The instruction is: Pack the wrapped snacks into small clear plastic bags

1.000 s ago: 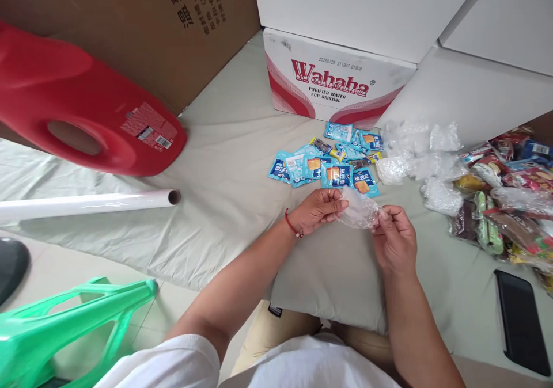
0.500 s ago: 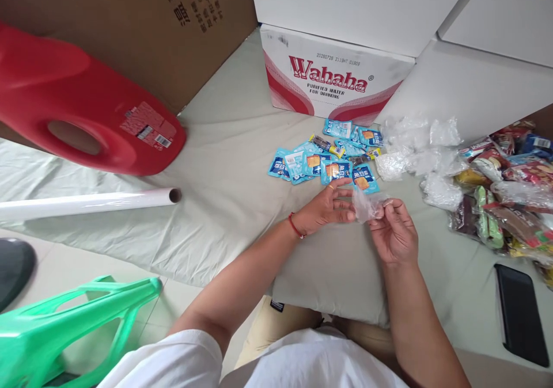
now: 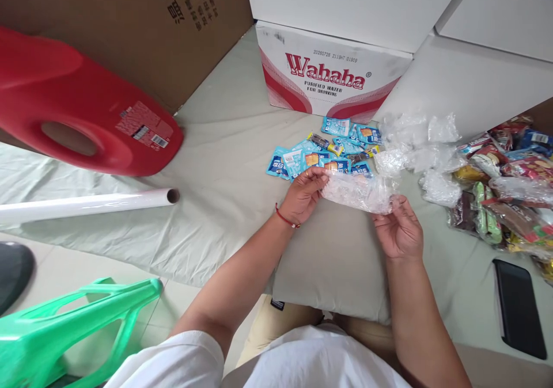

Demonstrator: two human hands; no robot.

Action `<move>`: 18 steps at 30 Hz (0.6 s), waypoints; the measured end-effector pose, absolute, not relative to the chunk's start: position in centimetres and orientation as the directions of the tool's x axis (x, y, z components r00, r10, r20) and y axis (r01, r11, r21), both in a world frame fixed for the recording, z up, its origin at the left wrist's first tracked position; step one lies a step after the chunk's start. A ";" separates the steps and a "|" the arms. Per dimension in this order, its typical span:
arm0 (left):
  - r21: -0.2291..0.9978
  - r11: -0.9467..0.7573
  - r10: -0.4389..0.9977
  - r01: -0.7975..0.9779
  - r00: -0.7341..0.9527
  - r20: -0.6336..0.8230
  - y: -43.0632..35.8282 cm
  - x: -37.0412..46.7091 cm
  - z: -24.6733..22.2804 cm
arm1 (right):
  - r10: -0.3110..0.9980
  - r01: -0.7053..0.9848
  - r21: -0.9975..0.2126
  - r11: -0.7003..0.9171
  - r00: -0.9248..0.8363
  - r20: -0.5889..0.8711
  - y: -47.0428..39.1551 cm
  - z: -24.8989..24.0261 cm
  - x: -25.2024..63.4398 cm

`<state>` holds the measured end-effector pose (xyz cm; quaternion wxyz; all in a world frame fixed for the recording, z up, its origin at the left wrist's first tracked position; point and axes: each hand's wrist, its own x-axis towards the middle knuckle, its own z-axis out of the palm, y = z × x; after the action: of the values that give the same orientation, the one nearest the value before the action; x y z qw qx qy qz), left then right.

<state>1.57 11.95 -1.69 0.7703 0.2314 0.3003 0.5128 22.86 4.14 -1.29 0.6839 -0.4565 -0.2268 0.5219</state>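
Note:
A clear plastic bag (image 3: 358, 192) is stretched out between my two hands, above the grey-green cloth. My left hand (image 3: 306, 193) pinches its left end, and my right hand (image 3: 400, 225) pinches its right end. Just beyond the bag lie several blue snack packets (image 3: 298, 160) and two small yellow-and-dark packets (image 3: 325, 144). Part of the nearest blue packets is hidden behind the bag. To their right sits a pile of crumpled clear bags (image 3: 438, 158).
Assorted wrapped snacks (image 3: 514, 181) lie at the right, with a black phone (image 3: 521, 307) below. A Wahaha box (image 3: 330, 77) stands behind. At left are a red jug (image 3: 86, 109), a white roll (image 3: 90, 205) and a green stool (image 3: 82, 313).
The clear bag, bunched up between my hands before, is now spread out lengthwise. My left hand has moved slightly left and its fingers have closed on the bag's end.

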 end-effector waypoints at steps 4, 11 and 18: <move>0.652 0.364 0.930 -0.665 0.290 -0.224 12.0 1.5 -1.5 | 0.861 -0.277 -0.959 0.065 0.501 -0.086 4.0 -1.3 22.6; 0.768 0.330 0.919 -0.550 0.373 -0.128 11.5 1.8 -1.7 | 0.807 0.501 -0.848 0.171 0.423 0.412 3.0 -1.7 22.2; 0.880 0.236 0.830 -0.413 0.556 0.039 11.0 1.9 -2.0 | 0.848 0.695 -0.680 0.231 0.199 0.491 3.3 -2.2 21.4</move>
<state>1.88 10.96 -1.96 0.7527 0.4599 0.2268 0.4130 21.44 3.35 -2.16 0.4707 -0.6146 -0.6278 0.0812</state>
